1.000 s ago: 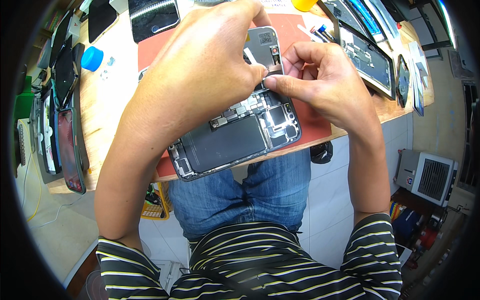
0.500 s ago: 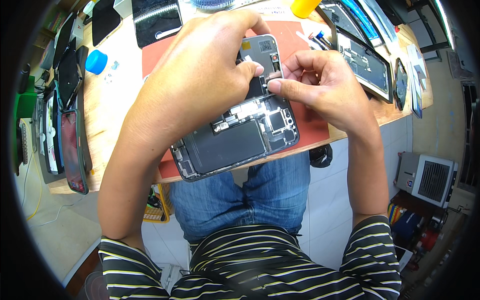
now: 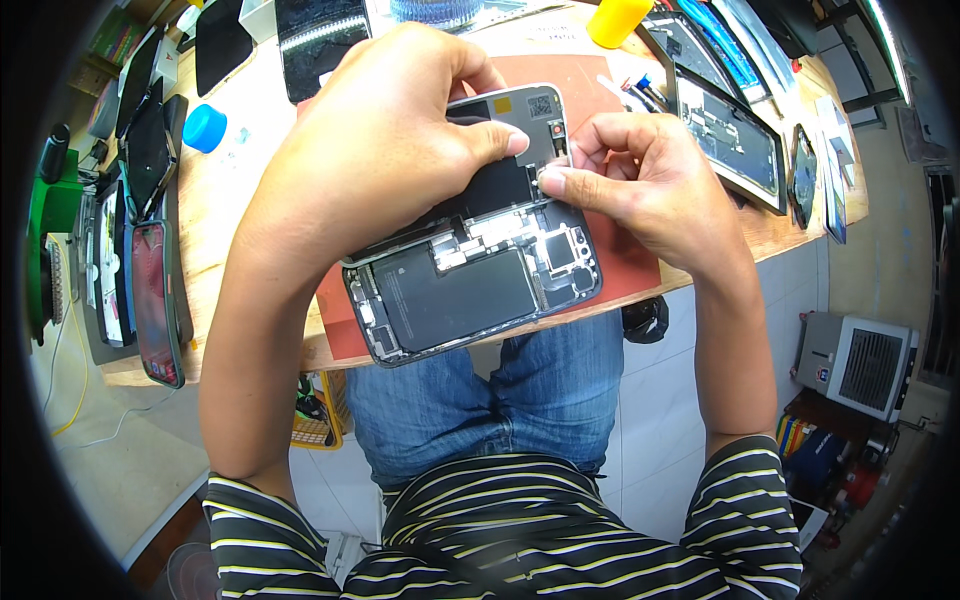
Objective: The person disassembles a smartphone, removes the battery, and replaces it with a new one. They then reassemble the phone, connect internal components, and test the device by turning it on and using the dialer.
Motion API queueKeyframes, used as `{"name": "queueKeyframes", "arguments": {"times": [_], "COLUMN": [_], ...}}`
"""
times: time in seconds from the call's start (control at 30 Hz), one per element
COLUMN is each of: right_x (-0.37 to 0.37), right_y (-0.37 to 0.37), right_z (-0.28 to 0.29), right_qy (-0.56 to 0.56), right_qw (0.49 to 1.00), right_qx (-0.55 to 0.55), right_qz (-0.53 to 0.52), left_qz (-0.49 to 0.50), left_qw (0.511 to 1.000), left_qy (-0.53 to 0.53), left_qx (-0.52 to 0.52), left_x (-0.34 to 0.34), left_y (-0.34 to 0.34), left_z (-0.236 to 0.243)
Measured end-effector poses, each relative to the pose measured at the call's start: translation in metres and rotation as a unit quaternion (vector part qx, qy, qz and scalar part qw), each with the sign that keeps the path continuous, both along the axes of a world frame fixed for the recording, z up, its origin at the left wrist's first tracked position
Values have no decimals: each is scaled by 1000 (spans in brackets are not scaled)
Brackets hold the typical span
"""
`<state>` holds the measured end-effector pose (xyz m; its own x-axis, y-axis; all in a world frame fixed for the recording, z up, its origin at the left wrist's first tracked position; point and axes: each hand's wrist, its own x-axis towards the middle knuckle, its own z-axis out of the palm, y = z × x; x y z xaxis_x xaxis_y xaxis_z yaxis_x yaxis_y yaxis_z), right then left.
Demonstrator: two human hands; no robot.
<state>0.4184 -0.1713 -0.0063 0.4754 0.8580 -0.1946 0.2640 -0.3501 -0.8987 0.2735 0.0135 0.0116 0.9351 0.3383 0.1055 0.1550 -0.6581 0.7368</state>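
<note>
An opened phone lies tilted on the red mat, its dark body with battery and boards nearest me, its display assembly folded out beyond, back side up, with a small yellow square on it. My left hand grips that display assembly, thumb lying across its back and fingers over the far edge. My right hand has thumb and index finger closed at the assembly's right edge, beside a small flex part; whether they pinch that part or just the edge is too small to tell.
Dismantled phones stand and lie at the right, near pens and a yellow container. A blue cap and phones are at the left; dark devices line the back of the wooden table.
The display assembly and both hands appear lower in view. My left thumb has drawn apart from my right thumb, and a white strip seen beside it earlier no longer shows.
</note>
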Motion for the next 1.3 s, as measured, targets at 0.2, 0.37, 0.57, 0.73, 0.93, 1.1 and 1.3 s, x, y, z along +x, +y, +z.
{"name": "queueKeyframes", "arguments": {"times": [0.2,0.37,0.57,0.73,0.93,1.1,1.3], "right_x": [-1,2,-6,-17,-25,-30,-33], "right_y": [-3,-2,-5,3,17,25,31], "right_z": [3,7,9,14,19,21,22], "right_qy": [2,-22,-227,-476,-576,-616,-681], "right_qw": [1000,1000,963,859,800,773,718], "right_qx": [-5,15,126,186,155,122,90], "right_qz": [-7,3,-66,20,62,89,115], "left_qz": [7,-7,-32,-7,-1,3,2], "left_qw": [1000,1000,995,995,993,997,997], "left_qy": [6,13,52,-28,-47,-22,-56], "left_qx": [23,-13,-79,-90,-109,-80,-57], "left_x": [0,-4,-13,-10,-11,-10,-8], "left_y": [-3,-2,10,12,14,16,15], "left_z": [-1,7,13,-1,-10,-14,-15]}}
